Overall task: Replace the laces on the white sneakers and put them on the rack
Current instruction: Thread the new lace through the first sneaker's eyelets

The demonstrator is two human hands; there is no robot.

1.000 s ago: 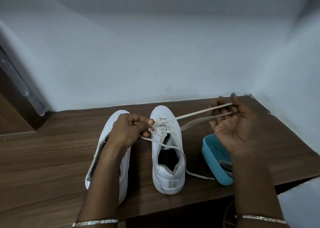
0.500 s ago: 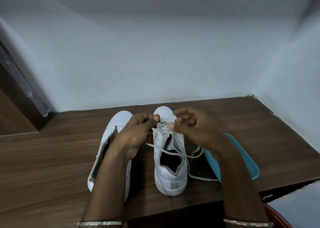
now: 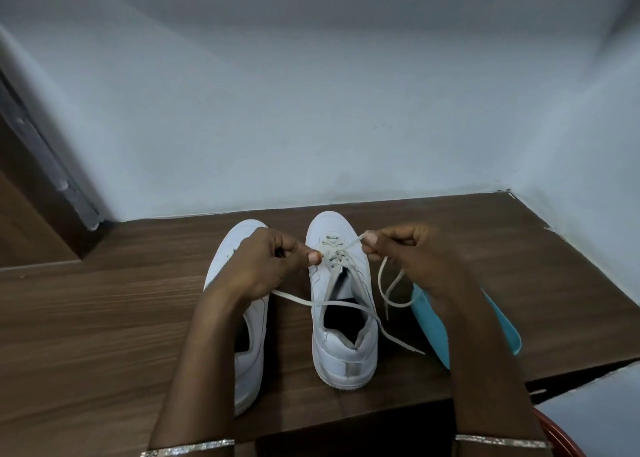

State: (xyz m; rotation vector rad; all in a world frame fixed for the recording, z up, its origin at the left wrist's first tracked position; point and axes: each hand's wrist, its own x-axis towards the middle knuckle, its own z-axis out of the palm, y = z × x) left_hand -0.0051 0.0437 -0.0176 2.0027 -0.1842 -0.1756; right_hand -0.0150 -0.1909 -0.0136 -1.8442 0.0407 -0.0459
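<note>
- Two bangles sit nearest the lens: left bangle [image 3: 187,448] at 7 o'clock in view, right bangle [image 3: 502,442] at 5 o'clock.
- Red rim [image 3: 557,437] in the 5 o'clock corner, below the table edge; object not identifiable.
- Wooden table [image 3: 86,318] carries both sneakers, heels toward the camera, toes to 12 o'clock.
- Laced sneaker [image 3: 343,356] at centre, upright on its sole, lacing only at the front eyelets.
- Second sneaker [image 3: 221,266] just beside it at its 9 o'clock, largely under the left forearm; it seems tipped sideways, not certain.
- Blue tray [image 3: 429,325] at 3 o'clock of the laced sneaker, partly behind the right forearm; contents not visible.
- Lace [image 3: 332,304]: one loose end comes from under the left hand, crosses the shoe opening and lies on the table at 4 o'clock. The other end hangs in a slack loop below the right hand.
- Left hand [image 3: 263,266]: fingers curled, thumb tip and forefinger pinching the lace at the eyelets on the shoe's 10 o'clock side.
- Right hand [image 3: 412,259]: fingers curled, thumb and forefinger pinching a lace strand drawn taut from the front eyelets toward 2 o'clock.
- Pale wall [image 3: 311,110] rises directly beyond the toes at 12 o'clock.
</note>
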